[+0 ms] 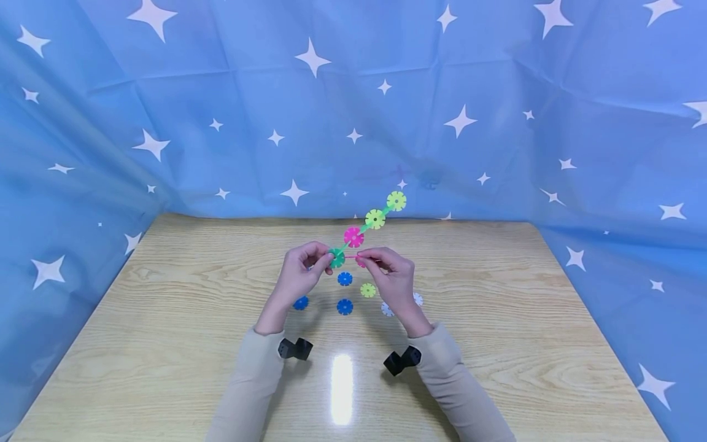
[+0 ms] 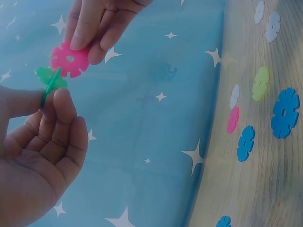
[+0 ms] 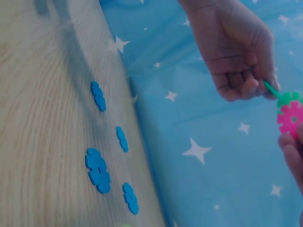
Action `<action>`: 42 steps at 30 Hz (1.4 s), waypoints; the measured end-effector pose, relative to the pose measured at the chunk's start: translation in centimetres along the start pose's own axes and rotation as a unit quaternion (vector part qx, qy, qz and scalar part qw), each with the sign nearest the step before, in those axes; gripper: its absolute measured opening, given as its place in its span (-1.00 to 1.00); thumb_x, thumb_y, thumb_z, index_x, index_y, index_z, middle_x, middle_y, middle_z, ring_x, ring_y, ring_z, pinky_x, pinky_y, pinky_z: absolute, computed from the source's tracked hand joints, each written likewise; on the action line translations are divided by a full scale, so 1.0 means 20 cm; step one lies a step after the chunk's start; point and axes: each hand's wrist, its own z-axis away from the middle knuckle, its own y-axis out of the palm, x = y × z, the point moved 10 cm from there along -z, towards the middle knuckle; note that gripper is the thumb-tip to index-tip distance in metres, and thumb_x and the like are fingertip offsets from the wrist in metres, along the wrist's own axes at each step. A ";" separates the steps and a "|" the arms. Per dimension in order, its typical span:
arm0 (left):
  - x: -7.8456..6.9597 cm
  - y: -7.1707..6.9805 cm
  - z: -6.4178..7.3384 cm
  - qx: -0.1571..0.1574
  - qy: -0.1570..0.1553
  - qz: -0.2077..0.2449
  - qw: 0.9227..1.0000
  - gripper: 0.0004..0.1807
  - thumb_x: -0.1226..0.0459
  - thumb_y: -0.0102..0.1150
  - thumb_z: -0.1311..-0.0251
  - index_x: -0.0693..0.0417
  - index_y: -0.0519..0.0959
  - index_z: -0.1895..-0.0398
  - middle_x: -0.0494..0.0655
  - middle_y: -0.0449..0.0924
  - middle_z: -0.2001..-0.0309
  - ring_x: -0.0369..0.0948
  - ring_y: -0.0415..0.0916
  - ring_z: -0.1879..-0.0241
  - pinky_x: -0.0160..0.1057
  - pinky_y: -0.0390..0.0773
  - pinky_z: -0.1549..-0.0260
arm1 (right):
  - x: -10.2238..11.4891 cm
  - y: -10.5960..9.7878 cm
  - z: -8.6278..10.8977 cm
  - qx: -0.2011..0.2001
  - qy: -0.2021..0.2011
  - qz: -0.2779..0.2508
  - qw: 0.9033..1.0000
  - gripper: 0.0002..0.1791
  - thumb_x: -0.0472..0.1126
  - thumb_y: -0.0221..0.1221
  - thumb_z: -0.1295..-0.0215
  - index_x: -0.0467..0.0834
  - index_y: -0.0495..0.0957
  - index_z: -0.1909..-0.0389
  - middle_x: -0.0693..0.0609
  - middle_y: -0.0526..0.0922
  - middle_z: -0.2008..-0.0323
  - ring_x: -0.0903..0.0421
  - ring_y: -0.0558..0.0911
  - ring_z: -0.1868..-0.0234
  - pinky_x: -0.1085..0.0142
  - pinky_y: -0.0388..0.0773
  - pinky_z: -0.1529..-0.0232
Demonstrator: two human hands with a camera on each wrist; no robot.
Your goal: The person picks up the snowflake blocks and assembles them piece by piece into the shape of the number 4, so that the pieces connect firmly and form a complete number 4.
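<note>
My left hand (image 1: 299,273) pinches a green notched plastic disc (image 1: 336,258) between thumb and fingers, above the table. From it a chain of linked discs slants up to the right: a pink disc (image 1: 354,237) and two yellow-green ones, the nearer yellow-green disc (image 1: 375,219) included, with green links between. My right hand (image 1: 394,276) pinches a second pink disc (image 2: 69,60) by its far edge. In the left wrist view, that disc's notched edge meets the green disc; how deep it sits I cannot tell. Much of the chain is hidden in both wrist views.
On the wooden table (image 1: 497,344) below lie loose blue discs (image 1: 345,307), a yellow-green disc (image 1: 367,290) and white discs (image 1: 388,309), partly behind my right hand. A blue star-patterned curtain (image 1: 353,104) stands behind the table and along both sides.
</note>
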 end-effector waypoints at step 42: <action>0.03 0.00 0.00 -0.019 -0.016 0.024 0.999 -0.89 0.56 -0.01 -0.25 0.54 0.49 0.36 0.39 0.47 0.47 -0.16 0.50 0.53 -0.48 0.45 0.53 | -0.10 0.01 0.09 0.012 -0.067 0.076 0.995 -0.76 -0.61 0.28 0.05 -0.35 0.65 0.32 -0.16 0.69 0.39 -0.02 0.67 0.45 0.43 0.63 0.36</action>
